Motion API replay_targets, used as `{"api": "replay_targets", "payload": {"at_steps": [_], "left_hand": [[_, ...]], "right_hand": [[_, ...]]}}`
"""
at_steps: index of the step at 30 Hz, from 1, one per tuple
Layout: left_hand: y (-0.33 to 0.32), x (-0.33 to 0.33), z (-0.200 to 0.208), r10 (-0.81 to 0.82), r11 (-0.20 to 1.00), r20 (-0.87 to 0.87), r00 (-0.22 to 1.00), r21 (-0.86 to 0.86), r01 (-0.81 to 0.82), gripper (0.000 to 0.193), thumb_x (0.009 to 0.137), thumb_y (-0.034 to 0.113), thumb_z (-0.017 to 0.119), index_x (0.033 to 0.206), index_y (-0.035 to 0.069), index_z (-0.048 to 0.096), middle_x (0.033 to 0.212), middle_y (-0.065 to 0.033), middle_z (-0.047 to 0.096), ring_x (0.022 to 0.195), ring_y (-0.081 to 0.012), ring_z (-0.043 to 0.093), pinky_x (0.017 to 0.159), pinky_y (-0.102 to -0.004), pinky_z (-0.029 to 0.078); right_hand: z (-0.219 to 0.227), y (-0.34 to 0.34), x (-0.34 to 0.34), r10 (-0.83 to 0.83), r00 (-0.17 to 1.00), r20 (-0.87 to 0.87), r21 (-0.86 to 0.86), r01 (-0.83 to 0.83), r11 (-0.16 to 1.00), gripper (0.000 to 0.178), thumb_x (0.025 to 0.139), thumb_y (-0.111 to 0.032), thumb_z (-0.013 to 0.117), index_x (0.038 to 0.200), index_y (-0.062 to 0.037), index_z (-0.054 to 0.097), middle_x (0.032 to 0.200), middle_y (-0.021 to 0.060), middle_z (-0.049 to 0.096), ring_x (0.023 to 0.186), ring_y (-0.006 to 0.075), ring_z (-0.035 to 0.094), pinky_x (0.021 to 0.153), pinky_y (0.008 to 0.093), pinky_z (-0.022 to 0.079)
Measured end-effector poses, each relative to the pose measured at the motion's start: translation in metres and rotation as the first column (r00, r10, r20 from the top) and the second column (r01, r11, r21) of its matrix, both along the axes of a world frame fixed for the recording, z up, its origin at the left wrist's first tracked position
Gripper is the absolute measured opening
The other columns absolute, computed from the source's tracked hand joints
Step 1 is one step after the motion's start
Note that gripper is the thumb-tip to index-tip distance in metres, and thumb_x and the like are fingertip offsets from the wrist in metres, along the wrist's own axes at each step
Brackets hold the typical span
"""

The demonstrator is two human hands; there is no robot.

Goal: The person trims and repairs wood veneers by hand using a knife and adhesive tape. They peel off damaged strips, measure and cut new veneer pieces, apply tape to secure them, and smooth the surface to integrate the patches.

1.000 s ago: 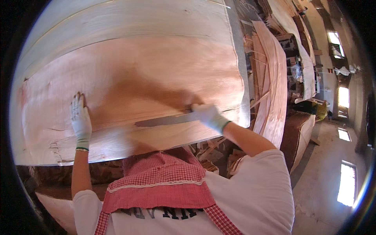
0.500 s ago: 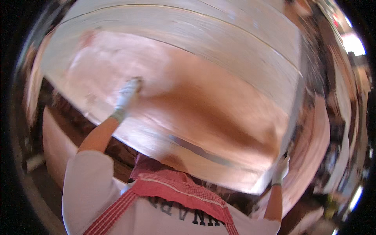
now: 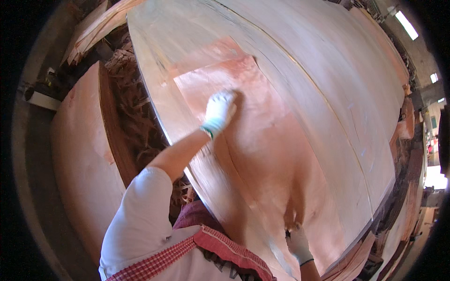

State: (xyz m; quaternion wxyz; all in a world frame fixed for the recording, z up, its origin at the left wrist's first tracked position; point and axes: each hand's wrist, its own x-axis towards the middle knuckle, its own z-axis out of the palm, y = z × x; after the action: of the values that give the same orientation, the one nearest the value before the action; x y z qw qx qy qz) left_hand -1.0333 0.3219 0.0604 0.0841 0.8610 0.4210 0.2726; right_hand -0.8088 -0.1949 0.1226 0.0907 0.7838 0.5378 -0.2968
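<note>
— While the reddish sheet (image 3: 262,154) lies flat on the pale stack (image 3: 328,70), where are the hands?

— The left hand (image 3: 219,111), gloved, presses open-palmed on the sheet's far left part, gripping nothing. The right hand (image 3: 297,242), also gloved, rests at the sheet's near edge; I cannot tell if its fingers pinch the wood.

— How to smooth it well?

— I'd judge: keep both palms flat, push gently along the grain, since thin veneer splits easily. Left of the sheet sits another pile (image 3: 79,168) and scraps (image 3: 136,117).
</note>
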Motion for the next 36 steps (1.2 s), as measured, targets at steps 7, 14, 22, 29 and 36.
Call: {"api": "replay_targets", "payload": {"at_steps": [7,14,22,29,36], "left_hand": [[0.168,-0.071,-0.028,-0.116,0.981,-0.034,0.993,-0.160,0.109,0.045,0.080,0.025,0.070,0.120,0.009,0.061,0.124,-0.0146,0.060,0.116,-0.0332,0.055,0.101,-0.0401,0.043],[0.176,-0.080,-0.030,-0.119,0.930,0.224,0.967,-0.316,0.188,0.090,0.072,0.021,0.081,0.146,0.006,0.031,0.125,-0.0162,0.060,0.115,-0.0363,0.055,0.102,-0.0415,0.042],[0.178,-0.072,-0.027,-0.137,0.949,0.131,0.982,-0.266,0.168,0.081,0.070,0.012,0.078,0.141,0.008,0.039,0.112,-0.0167,0.062,0.101,-0.0366,0.060,0.089,-0.0424,0.050],[0.180,-0.081,-0.032,-0.238,0.961,0.061,0.969,-0.132,0.244,0.054,0.077,0.021,0.076,0.126,0.008,0.061,0.122,-0.0144,0.060,0.116,-0.0324,0.055,0.101,-0.0405,0.045],[0.034,0.084,-0.021,-0.335,0.927,-0.251,0.908,0.085,0.365,0.042,0.090,0.017,0.055,0.130,0.006,0.055,0.139,-0.0126,0.051,0.130,-0.0277,0.046,0.113,-0.0411,0.031]], "right_hand": [[0.014,0.228,0.038,-0.281,0.946,0.160,0.335,0.215,0.917,0.037,0.098,-0.027,0.045,0.131,-0.0093,0.052,0.114,0.0235,0.062,0.100,0.0420,0.060,0.080,0.0503,0.048],[-0.037,0.557,-0.073,0.122,0.974,0.190,0.391,-0.189,0.901,0.030,0.096,-0.041,0.048,0.094,-0.0132,0.057,0.084,0.0146,0.068,0.074,0.0358,0.066,0.060,0.0533,0.049],[-0.062,0.667,-0.147,0.407,0.868,0.285,0.410,-0.494,0.767,0.016,0.089,-0.028,0.057,0.097,-0.0161,0.063,0.081,0.0081,0.070,0.076,0.0265,0.071,0.059,0.0458,0.053],[-0.057,0.506,0.012,0.178,0.935,0.307,0.291,-0.270,0.918,0.020,0.092,-0.033,0.054,0.094,-0.0142,0.061,0.074,0.0099,0.069,0.066,0.0317,0.068,0.053,0.0473,0.051],[-0.049,0.439,0.037,0.020,0.957,0.289,0.363,-0.128,0.923,0.015,0.088,-0.022,0.055,0.090,-0.0096,0.062,0.080,0.0130,0.069,0.075,0.0341,0.070,0.063,0.0492,0.054]]}}
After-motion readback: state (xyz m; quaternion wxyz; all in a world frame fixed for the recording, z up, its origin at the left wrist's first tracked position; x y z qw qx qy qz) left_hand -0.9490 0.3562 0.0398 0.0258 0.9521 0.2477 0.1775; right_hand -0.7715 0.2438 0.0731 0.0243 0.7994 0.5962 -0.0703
